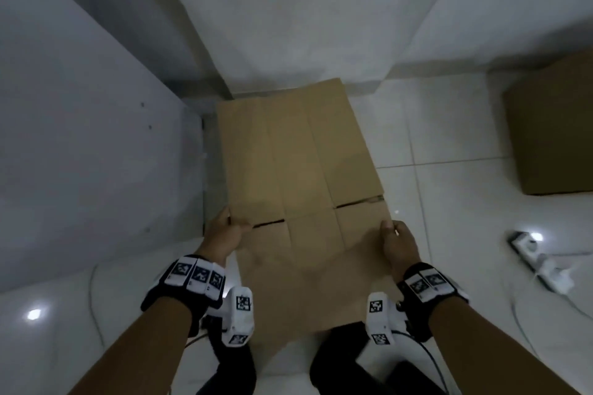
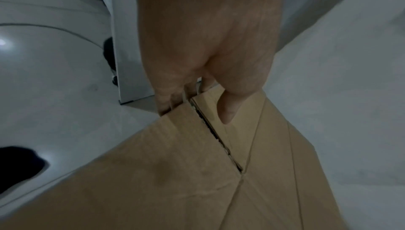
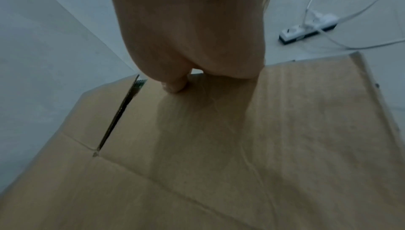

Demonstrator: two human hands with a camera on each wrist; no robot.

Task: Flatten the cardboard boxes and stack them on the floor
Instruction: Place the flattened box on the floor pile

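Observation:
A flattened brown cardboard box (image 1: 301,176) stretches away from me over the white tile floor, its flaps spread and creased. My left hand (image 1: 229,229) grips its left edge beside a flap slit, thumb on top (image 2: 228,112) and fingers under the board (image 2: 173,100). My right hand (image 1: 396,239) holds the right edge, thumb pressed on the upper face (image 3: 175,86), the other fingers hidden beneath. A second, still assembled cardboard box (image 1: 552,131) stands on the floor at the far right.
A grey cabinet side (image 1: 80,138) rises close on the left and white walls (image 1: 305,9) close off the corner ahead. A white power strip (image 1: 539,258) with cables lies on the tiles at the right. My dark-clothed legs (image 1: 337,359) are below the board.

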